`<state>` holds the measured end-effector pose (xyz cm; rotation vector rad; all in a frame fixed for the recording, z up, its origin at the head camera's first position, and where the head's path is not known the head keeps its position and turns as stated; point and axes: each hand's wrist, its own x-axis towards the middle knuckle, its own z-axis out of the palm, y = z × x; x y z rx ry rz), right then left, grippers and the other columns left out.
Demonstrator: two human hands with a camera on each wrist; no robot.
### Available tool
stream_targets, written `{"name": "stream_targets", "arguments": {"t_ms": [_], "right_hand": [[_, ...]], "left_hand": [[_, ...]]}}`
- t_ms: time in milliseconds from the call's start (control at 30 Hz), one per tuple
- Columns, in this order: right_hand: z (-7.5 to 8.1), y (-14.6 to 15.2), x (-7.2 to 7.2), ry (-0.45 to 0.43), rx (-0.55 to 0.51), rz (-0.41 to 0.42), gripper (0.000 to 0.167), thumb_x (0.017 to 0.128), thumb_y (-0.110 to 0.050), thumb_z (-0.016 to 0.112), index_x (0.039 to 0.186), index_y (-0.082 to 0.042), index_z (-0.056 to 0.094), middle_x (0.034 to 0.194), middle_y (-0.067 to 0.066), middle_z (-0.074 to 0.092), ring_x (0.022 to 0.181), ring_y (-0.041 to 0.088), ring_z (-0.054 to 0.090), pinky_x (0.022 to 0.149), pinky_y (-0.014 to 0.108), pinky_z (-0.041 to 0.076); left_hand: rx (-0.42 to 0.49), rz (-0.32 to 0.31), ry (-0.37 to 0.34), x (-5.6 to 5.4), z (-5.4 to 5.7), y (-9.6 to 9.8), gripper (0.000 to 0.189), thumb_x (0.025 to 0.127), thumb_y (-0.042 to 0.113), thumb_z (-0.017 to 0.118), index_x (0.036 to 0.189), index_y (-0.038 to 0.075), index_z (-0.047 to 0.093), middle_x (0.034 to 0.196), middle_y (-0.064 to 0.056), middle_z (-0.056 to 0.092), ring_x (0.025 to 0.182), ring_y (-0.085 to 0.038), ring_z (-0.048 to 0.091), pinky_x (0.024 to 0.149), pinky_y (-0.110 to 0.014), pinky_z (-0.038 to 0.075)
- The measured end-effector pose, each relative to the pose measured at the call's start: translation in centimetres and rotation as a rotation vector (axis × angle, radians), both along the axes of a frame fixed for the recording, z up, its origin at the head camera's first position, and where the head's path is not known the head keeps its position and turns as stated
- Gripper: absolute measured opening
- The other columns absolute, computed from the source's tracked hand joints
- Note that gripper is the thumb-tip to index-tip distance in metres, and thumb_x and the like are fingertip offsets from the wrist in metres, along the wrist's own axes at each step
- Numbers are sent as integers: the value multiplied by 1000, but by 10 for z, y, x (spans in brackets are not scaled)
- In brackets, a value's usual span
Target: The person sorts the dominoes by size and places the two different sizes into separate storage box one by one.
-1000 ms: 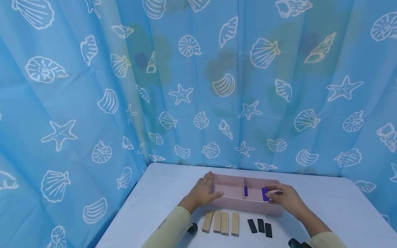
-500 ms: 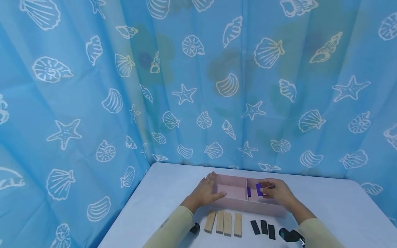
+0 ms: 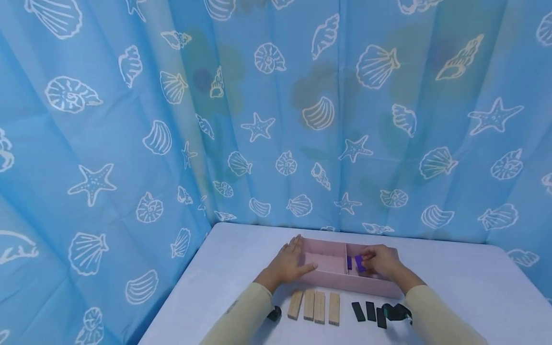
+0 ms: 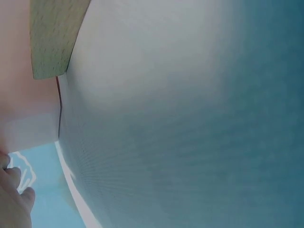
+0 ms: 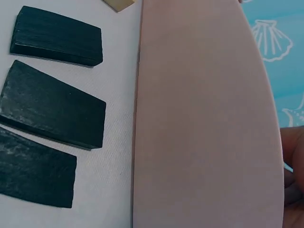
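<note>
A pink two-compartment box (image 3: 353,281) lies lengthwise on the white table. My left hand (image 3: 286,263) rests on its left end, fingers extended along the side and thumb over the front rim. Inside the right compartment, my right hand (image 3: 383,261) pinches a purple block (image 3: 360,263) between thumb and fingers, tilted and close over the box floor. A second purple block (image 3: 349,263) stands against the divider, just left of the held one. In the right wrist view, the box's front wall (image 5: 204,118) hides most of the right hand.
Several wooden blocks (image 3: 319,307) stand in a row in front of the box. To their right lie three black blocks (image 3: 371,311), the rightmost partly overlapped by the right wrist camera (image 3: 396,312). A blue shell-print curtain (image 3: 267,143) hangs behind the table.
My right hand has carried the purple block leftward from the box's right end and lowered it into the right compartment near the other purple block. The left hand stays on the box.
</note>
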<state>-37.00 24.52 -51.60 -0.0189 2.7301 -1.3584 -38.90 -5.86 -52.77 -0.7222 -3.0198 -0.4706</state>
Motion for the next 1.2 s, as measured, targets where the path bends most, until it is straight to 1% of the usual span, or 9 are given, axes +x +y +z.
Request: {"name": "stream_targets", "arguments": {"t_ms": [133,300,467,600,767,933,1033,1200], "right_hand": [[4,0,-4,-35,59,-24,21,89,3,63,110,3,66,89,8,64,74,19,63,66,31,56],[4,-4,-6,-104,73,-60,17,88,3,63,104,3,67,86,9,63,72,21,61,63,30,55],[-2,-6,-8,-111,83,-77,12,85,6,65,96,2,69,83,10,62,70,22,60,64,31,57],[-7,-8,-10,-113,96,-92,5,86,4,66,88,1,69,81,9,61,69,22,61,65,31,57],[-10,-9,-12,-102,95,-101,10,85,5,65,88,-2,71,80,9,62,70,22,60,66,30,56],[-11,-11,-11,-85,90,-78,15,81,9,64,85,-3,73,77,8,63,70,23,60,66,31,55],[-12,-12,-9,-81,93,-65,16,81,10,64,83,-3,73,75,8,62,68,24,59,66,33,56],[-11,-14,-8,-85,87,-58,15,81,10,64,86,-2,73,75,8,62,68,24,60,66,32,55]], "left_hand": [[6,-6,11,-1,3,2,97,90,72,37,157,7,11,162,-6,8,148,-20,6,117,-41,11],[0,0,11,-1,3,2,97,90,72,39,156,7,12,162,-7,10,148,-20,7,117,-41,11],[-1,8,3,-2,-1,2,97,90,72,39,157,9,10,162,-5,8,148,-19,6,117,-40,10],[2,11,0,-3,-3,3,98,89,73,39,157,9,10,162,-4,8,147,-18,5,117,-39,10],[-1,10,0,-5,-6,3,99,89,75,36,157,8,10,163,-4,7,147,-17,4,117,-39,9],[-18,19,10,-5,-6,2,101,88,77,34,157,8,10,162,-4,8,147,-17,5,117,-39,10],[-17,15,8,-5,-5,2,100,88,76,36,157,8,10,162,-4,8,147,-17,4,117,-39,10],[-1,-5,27,-4,-4,1,97,90,71,40,156,5,12,162,-7,10,147,-19,7,117,-40,12]]}}
